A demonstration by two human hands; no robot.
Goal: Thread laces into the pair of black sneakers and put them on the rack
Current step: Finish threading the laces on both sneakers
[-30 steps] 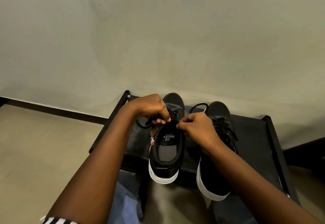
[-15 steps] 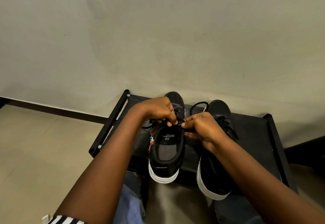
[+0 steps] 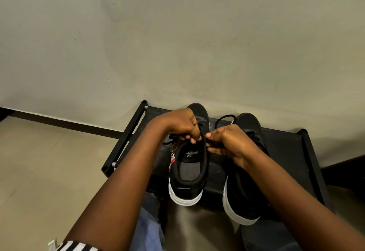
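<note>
Two hands meet over the tongue of the left sneaker (image 3: 187,170). The left hand (image 3: 178,125) is curled, fingertips pinching what looks like the black lace (image 3: 167,141) at the top eyelets; a short run of lace trails out from under that wrist. The right hand (image 3: 230,142) is curled too, thumb and forefinger pressed together at the sneaker's collar, apparently on the other lace end, though the lace itself is hidden between the fingers.

This sneaker sits on the top shelf of the black rack (image 3: 126,142), heel toward the person and hanging a little past the front edge, with a tag dangling at its side. The right sneaker (image 3: 246,197) stands just beside it on the same shelf, already laced as far as can be seen, with a loop of its lace arching over the toe; its heel also overhangs the front.

The lacing seems to be at the last eyelets. A sharp tug could drag the overhanging sneaker off the shelf, since nothing holds its heel. Black lace on black fabric also makes a missed eyelet or a twist easy to overlook. The rack stands against a plain wall (image 3: 177,43), on a pale floor (image 3: 49,171).
</note>
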